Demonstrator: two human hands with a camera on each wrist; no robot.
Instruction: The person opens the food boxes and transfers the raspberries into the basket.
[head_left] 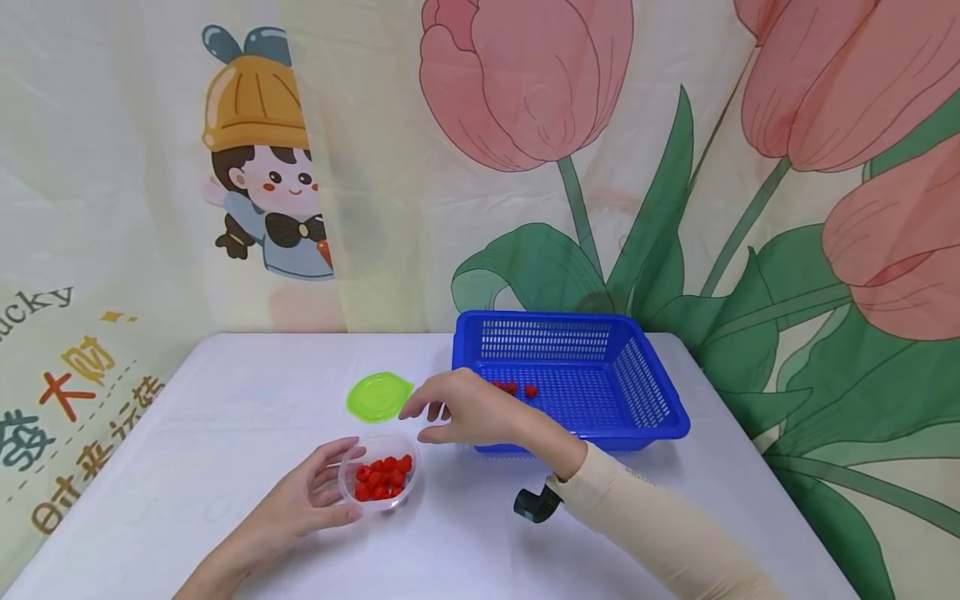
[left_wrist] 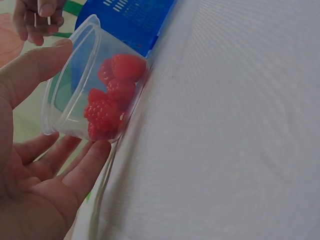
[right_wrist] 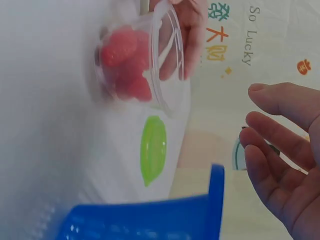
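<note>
One cup [left_wrist: 76, 107] needs bracing — I curl left hand [head_left: 306, 493] round it; right hand [head_left: 467, 408], spread, empty, must clear it.

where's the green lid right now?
In the head view, the green lid lies on the white table, left of the blue basket, just beyond the clear cup.

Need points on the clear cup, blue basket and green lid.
Clear cup [left_wrist: 106, 47]: left wrist view, bare side wall.
Blue basket [head_left: 573, 396]: head view, bare floor inside.
Green lid [head_left: 378, 397]: head view, middle of its upper face.
</note>
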